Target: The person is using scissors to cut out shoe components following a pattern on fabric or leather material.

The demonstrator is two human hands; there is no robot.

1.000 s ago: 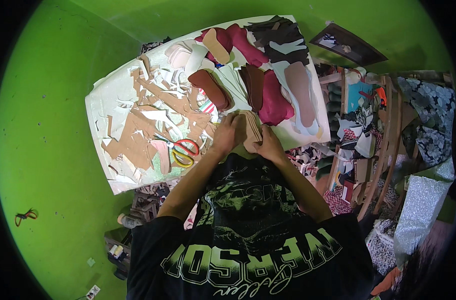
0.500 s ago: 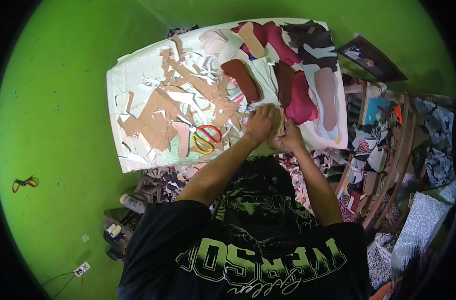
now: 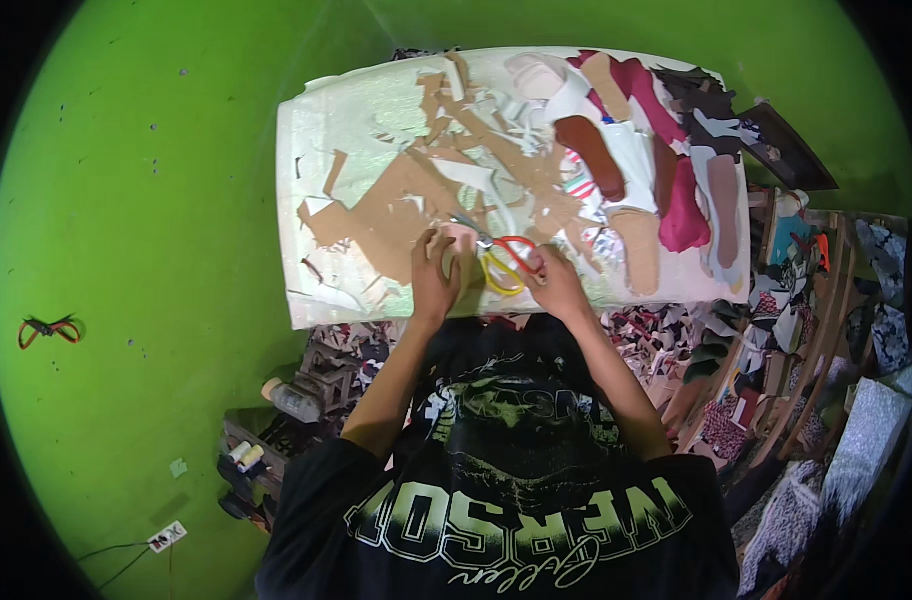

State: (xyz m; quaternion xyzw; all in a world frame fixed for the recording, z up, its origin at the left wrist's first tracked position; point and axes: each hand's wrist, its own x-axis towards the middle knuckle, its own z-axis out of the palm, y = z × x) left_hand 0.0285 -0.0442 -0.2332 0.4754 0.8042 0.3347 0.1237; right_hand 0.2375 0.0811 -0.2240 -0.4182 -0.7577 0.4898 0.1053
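Scissors (image 3: 503, 262) (red and yellow handles) lie on the table (image 3: 336, 130), handles touching the right hand (image 3: 554, 282), whose grip closes on them; just left, the left hand (image 3: 434, 280) grips a pale cardboard piece (image 3: 454, 248).

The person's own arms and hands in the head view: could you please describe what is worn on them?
Both forearms are bare, with no gloves, watch or rings visible on the left hand or the right hand. The upper arms are covered by the short sleeves of a black T-shirt, which has pale green printed graphics and lettering.
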